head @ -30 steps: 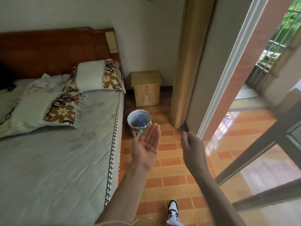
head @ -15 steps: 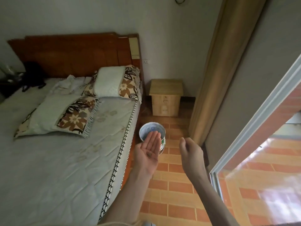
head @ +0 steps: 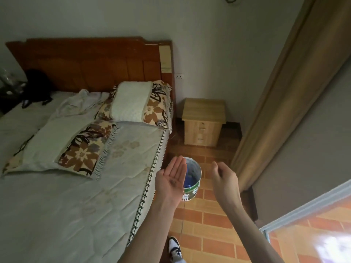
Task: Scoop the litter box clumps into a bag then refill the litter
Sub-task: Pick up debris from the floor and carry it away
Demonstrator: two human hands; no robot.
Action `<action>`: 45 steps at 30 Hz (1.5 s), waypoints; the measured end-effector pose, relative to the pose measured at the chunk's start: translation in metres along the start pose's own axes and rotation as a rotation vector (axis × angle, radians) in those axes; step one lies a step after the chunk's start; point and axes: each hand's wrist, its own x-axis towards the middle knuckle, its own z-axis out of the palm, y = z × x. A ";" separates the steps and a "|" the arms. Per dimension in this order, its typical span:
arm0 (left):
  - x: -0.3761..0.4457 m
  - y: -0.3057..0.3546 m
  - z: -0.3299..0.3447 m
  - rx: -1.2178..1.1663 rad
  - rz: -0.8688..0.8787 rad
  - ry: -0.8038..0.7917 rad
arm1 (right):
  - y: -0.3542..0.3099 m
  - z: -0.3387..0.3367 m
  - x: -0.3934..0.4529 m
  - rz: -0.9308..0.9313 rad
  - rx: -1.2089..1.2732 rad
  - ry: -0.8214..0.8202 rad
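My left hand (head: 171, 180) is held palm up with the fingers flat, and a few small dark bits (head: 173, 182) lie in the palm. Just behind it on the floor stands a round tin can (head: 192, 184) with a green and white label, open at the top, with something blue inside. My right hand (head: 225, 178) hovers to the right of the can, fingers loosely curled, thumb and fingertips close together, holding nothing I can see. No litter box, scoop or bag is in view.
A bed (head: 76, 186) with a grey mattress and two pillows fills the left. A small wooden nightstand (head: 203, 123) stands by the wall beyond the can. A curtain (head: 281, 103) and door frame are at the right. My shoe (head: 174, 248) is on the orange tiled floor.
The view has turned left and moved closer to the can beside the bed; the doorway has slid out of view. My left palm stays up; my right hand's fingers have curled.
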 end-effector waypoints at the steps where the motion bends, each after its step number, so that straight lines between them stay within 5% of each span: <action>1: 0.018 0.007 0.006 0.000 0.006 0.002 | 0.000 0.009 0.016 0.007 -0.005 -0.003; 14: 0.224 0.062 0.055 0.019 0.059 0.042 | 0.016 0.103 0.184 0.093 -0.032 0.049; 24: 0.381 0.047 0.020 0.183 -0.055 0.141 | 0.115 0.166 0.298 0.098 -0.098 -0.072; 45: 0.560 -0.005 -0.045 0.560 0.022 0.149 | 0.288 0.244 0.378 0.114 -0.213 -0.133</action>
